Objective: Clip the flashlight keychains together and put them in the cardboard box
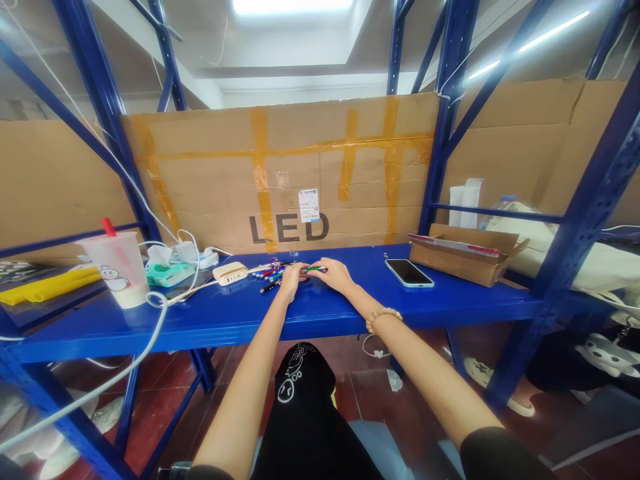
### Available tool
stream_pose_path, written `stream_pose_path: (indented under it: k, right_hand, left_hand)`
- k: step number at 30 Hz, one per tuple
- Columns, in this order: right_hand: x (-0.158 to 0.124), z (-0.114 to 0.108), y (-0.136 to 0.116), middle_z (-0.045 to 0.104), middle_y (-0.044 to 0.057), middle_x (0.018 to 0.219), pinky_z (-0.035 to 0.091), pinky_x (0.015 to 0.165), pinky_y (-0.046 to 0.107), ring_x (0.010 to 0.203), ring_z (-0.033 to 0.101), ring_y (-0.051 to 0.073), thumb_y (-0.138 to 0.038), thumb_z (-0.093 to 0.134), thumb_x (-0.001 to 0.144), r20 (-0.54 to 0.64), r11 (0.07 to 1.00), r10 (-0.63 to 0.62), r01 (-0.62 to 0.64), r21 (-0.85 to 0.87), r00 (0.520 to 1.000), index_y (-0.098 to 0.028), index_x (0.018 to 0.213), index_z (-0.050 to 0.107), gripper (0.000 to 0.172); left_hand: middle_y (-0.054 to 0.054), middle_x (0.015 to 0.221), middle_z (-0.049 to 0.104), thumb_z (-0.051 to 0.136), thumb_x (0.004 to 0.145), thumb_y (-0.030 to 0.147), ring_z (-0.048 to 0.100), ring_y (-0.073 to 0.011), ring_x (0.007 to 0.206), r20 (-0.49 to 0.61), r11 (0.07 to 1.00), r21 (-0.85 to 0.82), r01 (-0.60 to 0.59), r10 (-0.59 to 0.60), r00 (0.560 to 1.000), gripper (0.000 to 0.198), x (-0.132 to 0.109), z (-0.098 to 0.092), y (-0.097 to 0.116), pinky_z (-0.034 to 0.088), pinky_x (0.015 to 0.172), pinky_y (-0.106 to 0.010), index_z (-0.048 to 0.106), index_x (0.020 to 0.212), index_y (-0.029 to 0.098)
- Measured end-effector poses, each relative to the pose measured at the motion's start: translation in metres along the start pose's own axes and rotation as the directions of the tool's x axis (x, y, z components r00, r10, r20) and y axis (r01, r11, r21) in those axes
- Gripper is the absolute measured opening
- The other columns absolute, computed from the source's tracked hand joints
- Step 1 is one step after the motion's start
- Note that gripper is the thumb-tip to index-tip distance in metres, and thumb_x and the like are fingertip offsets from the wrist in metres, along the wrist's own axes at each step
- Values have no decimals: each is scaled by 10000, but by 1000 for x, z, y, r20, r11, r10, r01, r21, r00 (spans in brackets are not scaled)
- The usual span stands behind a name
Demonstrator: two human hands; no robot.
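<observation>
My left hand [293, 280] and my right hand [336, 275] meet over the blue steel shelf [200, 327], with their fingers closed on either end of a green and silver pen [316, 269]. A loose pile of several slim pens [273, 275] lies just left of my left hand, almost touching it. The pen's middle shows between my fingers, but its tips are partly hidden.
A smartphone [409, 273] and an open cardboard box [465, 257] lie to the right. To the left are a gold-and-white charger [230, 273], a power strip [193, 257], green tissues [169, 273] and a plastic cup [117, 270]. Blue uprights frame the shelf.
</observation>
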State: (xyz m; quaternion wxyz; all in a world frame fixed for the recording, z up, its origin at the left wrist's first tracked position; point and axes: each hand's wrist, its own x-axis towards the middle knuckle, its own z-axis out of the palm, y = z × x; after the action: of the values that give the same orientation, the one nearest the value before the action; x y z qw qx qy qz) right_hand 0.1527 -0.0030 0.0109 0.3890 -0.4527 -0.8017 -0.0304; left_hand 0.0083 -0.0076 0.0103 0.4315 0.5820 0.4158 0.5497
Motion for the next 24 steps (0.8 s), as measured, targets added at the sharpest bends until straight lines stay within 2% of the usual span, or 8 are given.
stream_pose_path:
  k: [4, 7, 10, 12, 15, 24]
  right_hand:
    - [1, 3, 5, 673, 15, 875, 410, 668, 244, 803, 593, 162, -442, 572, 788, -27, 998, 7, -5, 68, 1000, -271, 901, 707, 245]
    - [3, 6, 11, 693, 31, 901, 439, 717, 275, 841, 612, 191, -420, 597, 762, 6, 972, 59, -59, 227, 998, -238, 891, 714, 253]
    - [5, 8, 15, 705, 59, 905, 466, 749, 300, 860, 627, 216, -397, 606, 739, 128, 870, 68, -122, 478, 989, -177, 886, 720, 289]
    - [5, 9, 17, 707, 73, 900, 476, 755, 313, 857, 632, 227, -398, 619, 714, 195, 797, 44, -152, 584, 980, -146, 889, 720, 323]
    - [5, 9, 18, 706, 86, 908, 474, 779, 334, 854, 632, 234, -415, 637, 683, 229, 753, 50, -187, 631, 972, -126, 909, 717, 376]
    - [4, 6, 18, 695, 87, 957, 469, 799, 317, 894, 618, 222, -463, 643, 671, 227, 722, 112, -236, 650, 967, -139, 923, 716, 417]
  left_hand:
    - [-68, 780, 685, 407, 717, 343, 634, -193, 793, 1, 1000, 17, -9, 9, 1000, 316, -3, 0, 4, 471, 798, -328, 654, 750, 149]
    - [-70, 779, 688, 380, 724, 351, 634, -196, 789, 15, 1000, 16, 7, -7, 1000, 345, -6, 0, 8, 467, 806, -328, 657, 759, 148]
    - [-73, 802, 694, 374, 728, 352, 633, -202, 796, 39, 1000, 9, 13, -13, 999, 357, -7, 0, 10, 465, 814, -329, 663, 765, 146]
    - [-75, 819, 698, 383, 726, 353, 631, -209, 808, 49, 1000, 11, 16, -16, 999, 355, -7, 0, 10, 463, 822, -334, 667, 762, 144]
    - [-77, 828, 701, 396, 724, 356, 633, -216, 809, 57, 1000, 12, 14, -15, 998, 351, -7, 0, 9, 460, 835, -344, 672, 754, 140]
    - [-65, 745, 699, 373, 746, 338, 646, -208, 762, 88, 1000, 5, -21, 21, 996, 358, -5, -1, 5, 470, 825, -347, 668, 774, 137]
